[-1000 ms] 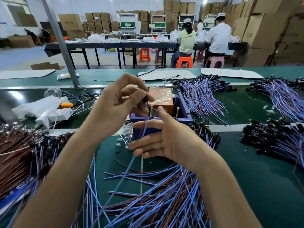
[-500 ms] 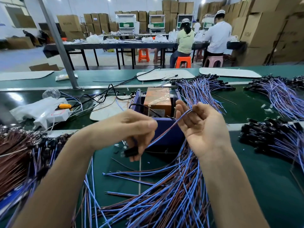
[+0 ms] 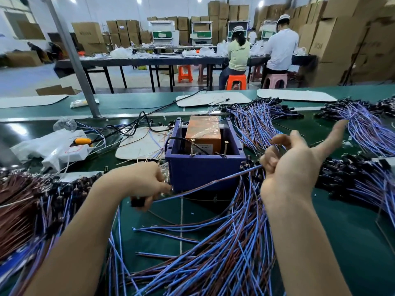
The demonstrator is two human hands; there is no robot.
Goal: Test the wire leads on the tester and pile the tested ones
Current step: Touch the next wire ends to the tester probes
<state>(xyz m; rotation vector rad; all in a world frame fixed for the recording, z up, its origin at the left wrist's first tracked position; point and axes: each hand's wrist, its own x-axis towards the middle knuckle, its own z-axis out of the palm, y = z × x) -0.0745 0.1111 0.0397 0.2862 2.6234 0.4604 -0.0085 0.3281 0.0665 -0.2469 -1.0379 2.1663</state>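
Wire lead [image 3: 210, 183] stretches taut between both hands before the tester box [image 3: 203, 169]: left hand [image 3: 143, 184] pinches its black connector [image 3: 137, 202], right hand [image 3: 292, 163] grips the other end.

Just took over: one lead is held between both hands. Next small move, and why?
Probably bring the right hand up to the tester's screws: the wire lead, black plug pinched in the left hand, stretches in front of the tester, touching neither screw.

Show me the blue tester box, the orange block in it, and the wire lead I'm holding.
Blue tester box [image 3: 203, 174], head view, front wall.
Orange block [image 3: 203, 131], head view, top face.
Wire lead [image 3: 213, 182], head view, taut middle stretch.
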